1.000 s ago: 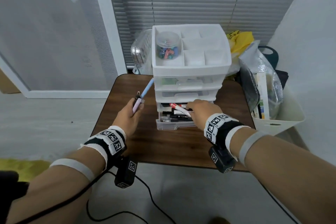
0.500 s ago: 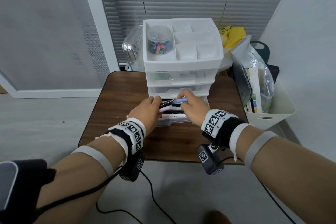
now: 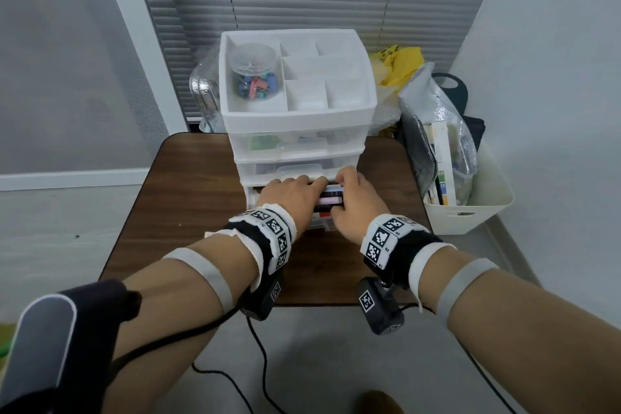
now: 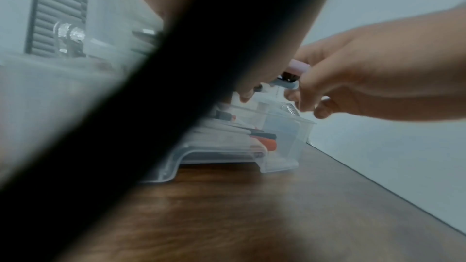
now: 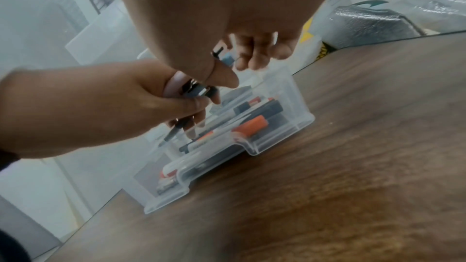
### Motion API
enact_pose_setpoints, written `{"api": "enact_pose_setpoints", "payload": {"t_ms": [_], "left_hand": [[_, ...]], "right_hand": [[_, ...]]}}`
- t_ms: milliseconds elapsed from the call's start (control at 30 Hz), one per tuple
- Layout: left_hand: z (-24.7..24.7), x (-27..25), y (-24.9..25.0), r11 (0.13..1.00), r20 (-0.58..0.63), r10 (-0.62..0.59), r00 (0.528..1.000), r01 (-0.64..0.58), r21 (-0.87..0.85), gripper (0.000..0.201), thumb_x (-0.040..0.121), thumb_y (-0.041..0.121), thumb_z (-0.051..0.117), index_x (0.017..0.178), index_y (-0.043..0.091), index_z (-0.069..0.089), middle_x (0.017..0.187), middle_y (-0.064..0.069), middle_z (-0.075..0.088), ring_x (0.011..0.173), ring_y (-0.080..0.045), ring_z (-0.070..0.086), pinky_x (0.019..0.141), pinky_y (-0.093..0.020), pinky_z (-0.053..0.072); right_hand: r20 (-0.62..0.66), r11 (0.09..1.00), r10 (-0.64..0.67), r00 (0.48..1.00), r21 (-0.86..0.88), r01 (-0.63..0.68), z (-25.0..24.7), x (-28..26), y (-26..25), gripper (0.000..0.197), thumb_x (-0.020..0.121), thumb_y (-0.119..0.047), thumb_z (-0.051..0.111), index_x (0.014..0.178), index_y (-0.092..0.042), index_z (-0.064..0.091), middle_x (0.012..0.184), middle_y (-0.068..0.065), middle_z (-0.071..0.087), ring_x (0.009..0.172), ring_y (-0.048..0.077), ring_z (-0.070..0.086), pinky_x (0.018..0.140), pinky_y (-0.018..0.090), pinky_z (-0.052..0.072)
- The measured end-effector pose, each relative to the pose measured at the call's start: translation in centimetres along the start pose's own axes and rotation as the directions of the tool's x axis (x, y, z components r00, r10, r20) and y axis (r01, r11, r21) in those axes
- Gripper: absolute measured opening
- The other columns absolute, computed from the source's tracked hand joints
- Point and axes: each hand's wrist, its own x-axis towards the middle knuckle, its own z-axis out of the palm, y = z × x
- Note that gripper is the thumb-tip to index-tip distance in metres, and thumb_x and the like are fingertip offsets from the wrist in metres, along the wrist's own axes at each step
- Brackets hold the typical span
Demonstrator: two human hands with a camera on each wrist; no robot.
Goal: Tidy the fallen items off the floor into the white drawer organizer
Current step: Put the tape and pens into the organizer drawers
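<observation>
The white drawer organizer (image 3: 295, 111) stands on a brown table (image 3: 188, 185), its clear bottom drawer (image 5: 285, 119) pulled out and holding several markers and pens. Both hands meet just over that drawer. My left hand (image 3: 302, 190) grips a pink pen (image 3: 327, 201) and a blue pen (image 3: 334, 193) together. My right hand (image 3: 349, 191) pinches the other end of the bundle, thumb (image 5: 221, 79) on top and fingers curled round the blue end (image 5: 228, 58). In the left wrist view the pink pen (image 4: 298, 66) and blue pen (image 4: 285, 85) hang right above the drawer (image 4: 285, 132).
A clear jar of coloured clips (image 3: 255, 74) sits in the organizer's top tray. A white bin (image 3: 470, 212) with bags and books stands at the table's right, a clear container (image 3: 203, 91) behind left. A black cable (image 3: 255, 346) trails on the floor.
My left hand carried the pens from left of the organizer to over the open drawer. My right hand left the red-capped marker in the drawer and took the pens' other end.
</observation>
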Motion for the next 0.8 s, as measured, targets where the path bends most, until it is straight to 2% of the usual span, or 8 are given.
{"api": "enact_pose_setpoints", "payload": {"t_ms": [67,133,200,433,533,600,700,800], "left_hand": [[0.3,0.6,0.1,0.999,-0.012,-0.028,1.000,0.027,-0.045,0.048,0.086,0.017,0.061,0.128,0.026,0.041,0.116,-0.004,0.059,0.108,-0.029,0.057,0.087,-0.040,0.044],[0.6,0.8,-0.1,0.994,-0.039,-0.051,0.998,0.047,-0.097,0.037,0.092,0.034,0.058,0.126,0.025,0.045,0.117,-0.004,0.061,0.108,-0.029,0.057,0.086,-0.041,0.044],[0.8,0.8,-0.7,0.989,-0.012,-0.057,0.998,0.055,-0.140,0.042,0.092,0.044,0.057,0.129,0.025,0.046,0.120,-0.003,0.060,0.111,-0.029,0.057,0.087,-0.041,0.045],[1.9,-0.4,-2.7,0.973,-0.055,-0.023,0.998,0.010,-0.229,0.032,0.092,0.040,0.059,0.123,0.031,0.061,0.123,0.006,0.057,0.116,-0.020,0.053,0.090,-0.036,0.047],[2.6,-1.7,-3.5,0.939,-0.179,-0.053,0.982,-0.012,-0.344,0.032,0.085,0.051,0.064,0.110,0.032,0.065,0.111,0.007,0.059,0.109,-0.018,0.053,0.090,-0.037,0.047],[2.8,-2.7,-4.3,0.936,-0.226,-0.137,0.965,0.051,-0.349,0.046,0.072,0.065,0.068,0.103,0.032,0.060,0.106,0.009,0.055,0.103,-0.015,0.050,0.090,-0.036,0.046],[3.3,-4.2,-5.8,0.906,-0.206,-0.309,0.928,0.221,-0.360,0.084,0.049,0.076,0.075,0.112,0.026,0.052,0.112,0.005,0.045,0.106,-0.017,0.043,0.094,-0.036,0.046],[4.2,-5.0,-6.7,0.778,-0.131,-0.468,0.874,0.337,-0.530,0.109,0.038,0.065,0.088,0.124,0.014,0.044,0.120,0.000,0.036,0.113,-0.018,0.043,0.101,-0.037,0.047]], "right_hand": [[-0.106,0.995,0.026,0.994,-0.093,-0.036,0.0,-0.1,0.9,0.044,0.079,-0.019,0.064,0.115,-0.018,0.040,0.119,0.005,0.045,0.110,0.026,0.046,0.088,0.043,0.048],[-0.178,0.986,0.071,0.981,-0.134,-0.096,-0.1,-0.3,1.8,0.044,0.076,-0.025,0.067,0.111,-0.019,0.041,0.117,0.005,0.044,0.110,0.026,0.044,0.085,0.042,0.048],[-0.182,0.985,0.132,0.974,-0.089,-0.150,-0.3,-0.4,2.5,0.048,0.075,-0.031,0.068,0.111,-0.022,0.039,0.117,0.002,0.041,0.111,0.024,0.043,0.086,0.042,0.047],[0.083,0.925,0.270,0.959,0.256,-0.282,0.0,-0.5,4.7,0.081,0.071,-0.048,0.078,0.132,-0.022,0.032,0.131,0.006,0.037,0.104,0.021,0.054,0.088,0.033,0.048],[0.163,0.907,0.287,0.944,0.270,-0.322,0.5,-0.5,5.3,0.104,0.066,-0.048,0.083,0.145,-0.023,0.020,0.142,0.010,0.037,0.119,0.025,0.051,0.095,0.034,0.045],[0.181,0.904,0.300,0.937,0.260,-0.340,0.8,-0.2,5.6,0.112,0.065,-0.046,0.085,0.149,-0.026,0.013,0.147,0.011,0.037,0.125,0.028,0.049,0.101,0.038,0.044],[0.187,0.892,0.310,0.932,0.280,-0.354,1.1,0.5,6.1,0.120,0.061,-0.049,0.086,0.150,-0.033,0.006,0.147,0.014,0.040,0.128,0.029,0.048,0.104,0.042,0.044],[0.169,0.893,0.284,0.944,0.311,-0.324,0.9,0.9,6.1,0.130,0.054,-0.052,0.089,0.149,-0.042,0.000,0.149,0.014,0.036,0.129,0.028,0.047,0.105,0.045,0.043]]}}
